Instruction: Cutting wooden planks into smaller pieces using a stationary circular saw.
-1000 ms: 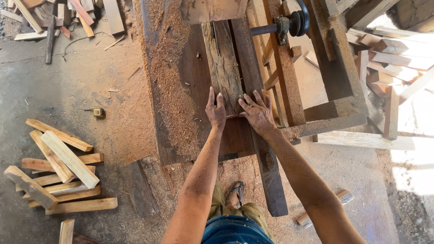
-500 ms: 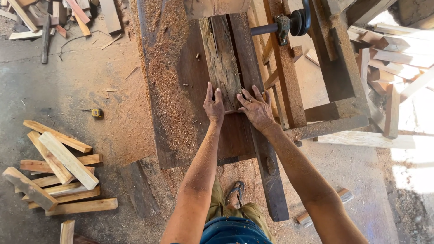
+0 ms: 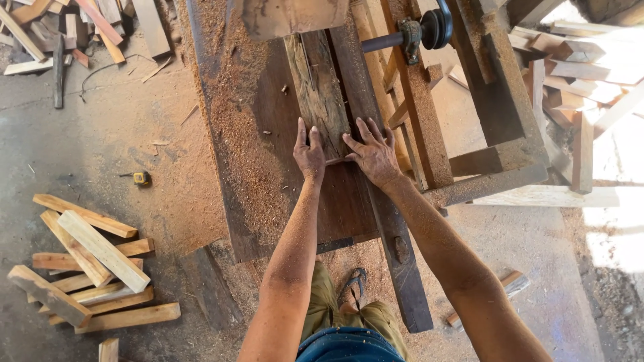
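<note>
A weathered grey plank lies lengthwise on a dark wooden saw table dusted with sawdust. My left hand lies flat on the plank's near end, fingers pointing away from me. Beside it my right hand presses flat on the same near end, fingers spread. A thin slot runs along the plank further up. A metal shaft with a dark pulley sits on the table's right frame. The plank's far end goes under a wooden board.
A pile of short pale wood offcuts lies on the floor at the left, with a small yellow tape measure nearby. More scrap wood lies top left and stacked boards at the right. My sandalled foot stands below the table.
Both hands have slid forward along the table with the plank, which has moved further under the board at the far end.
</note>
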